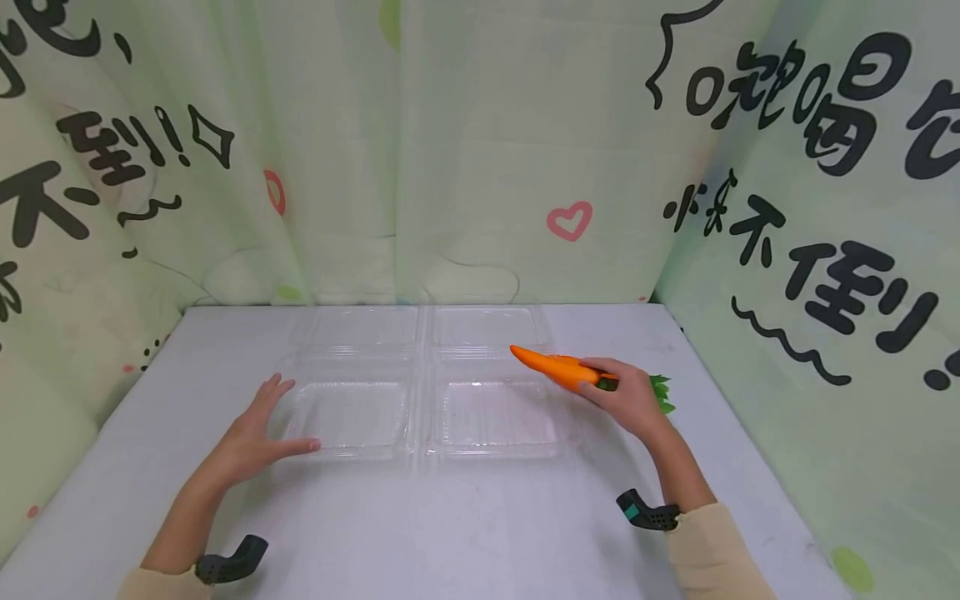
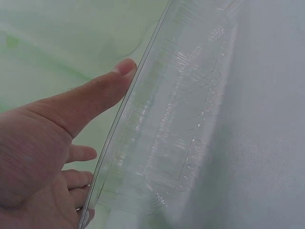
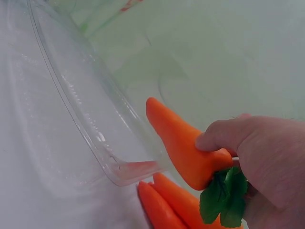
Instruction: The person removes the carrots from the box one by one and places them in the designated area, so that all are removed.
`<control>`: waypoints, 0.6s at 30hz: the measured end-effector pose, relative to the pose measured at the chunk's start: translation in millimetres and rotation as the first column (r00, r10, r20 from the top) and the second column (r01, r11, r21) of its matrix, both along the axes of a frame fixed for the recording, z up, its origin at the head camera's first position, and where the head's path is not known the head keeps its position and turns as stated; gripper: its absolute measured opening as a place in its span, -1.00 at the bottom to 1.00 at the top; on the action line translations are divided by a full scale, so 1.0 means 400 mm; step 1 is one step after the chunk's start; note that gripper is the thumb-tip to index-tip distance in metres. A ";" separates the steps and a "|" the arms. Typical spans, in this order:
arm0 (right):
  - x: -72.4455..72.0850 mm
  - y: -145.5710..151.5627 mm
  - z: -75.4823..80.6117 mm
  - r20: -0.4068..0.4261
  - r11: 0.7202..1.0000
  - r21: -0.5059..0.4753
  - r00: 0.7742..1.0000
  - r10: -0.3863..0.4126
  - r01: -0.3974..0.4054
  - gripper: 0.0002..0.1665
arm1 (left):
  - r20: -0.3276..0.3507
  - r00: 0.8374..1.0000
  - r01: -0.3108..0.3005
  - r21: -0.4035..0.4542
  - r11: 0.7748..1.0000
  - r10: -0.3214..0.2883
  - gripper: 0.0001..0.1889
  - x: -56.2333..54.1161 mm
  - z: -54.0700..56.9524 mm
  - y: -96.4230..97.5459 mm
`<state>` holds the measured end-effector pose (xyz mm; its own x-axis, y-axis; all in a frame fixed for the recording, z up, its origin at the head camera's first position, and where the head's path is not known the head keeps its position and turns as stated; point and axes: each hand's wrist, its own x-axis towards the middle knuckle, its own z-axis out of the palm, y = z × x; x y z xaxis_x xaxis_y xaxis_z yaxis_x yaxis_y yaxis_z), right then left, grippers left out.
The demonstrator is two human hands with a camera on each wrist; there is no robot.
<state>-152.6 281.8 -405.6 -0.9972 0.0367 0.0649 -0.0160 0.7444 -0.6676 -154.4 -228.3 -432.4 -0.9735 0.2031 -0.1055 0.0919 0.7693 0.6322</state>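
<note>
My right hand (image 1: 630, 400) grips an orange carrot (image 1: 546, 363) with green leaves (image 3: 223, 198) near its stem end. The carrot is held up, its tip pointing left over the right side of a clear plastic container (image 1: 495, 417). In the right wrist view, more carrots (image 3: 159, 210) lie below the held one, beside the container's corner. My left hand (image 1: 251, 442) is spread at the left edge of a second clear container (image 1: 352, 417). In the left wrist view, its thumb is at the container's rim (image 2: 112, 129); whether it presses there I cannot tell.
Both containers lie side by side on a white table (image 1: 465, 533), with their clear lids (image 1: 487, 327) folded open toward the back. A pale green curtain (image 1: 480, 150) with black lettering hangs around the table's back and sides.
</note>
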 end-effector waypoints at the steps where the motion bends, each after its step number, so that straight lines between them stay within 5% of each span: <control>1: 0.002 0.004 -0.002 -0.008 1.000 -0.009 1.000 0.008 -0.008 -0.47 | 0.001 1.000 0.001 -0.001 1.000 -0.001 0.15 0.000 0.000 0.000; 11: 0.015 0.036 -0.004 -0.008 0.995 -0.090 0.999 0.034 -0.035 -0.44 | 0.000 1.000 -0.001 0.003 1.000 0.001 0.16 -0.003 -0.006 -0.004; 18: 0.028 0.056 0.003 0.022 0.999 -0.040 1.000 -0.018 0.019 -0.46 | -0.001 1.000 0.001 0.005 1.000 -0.001 0.16 -0.003 -0.004 -0.003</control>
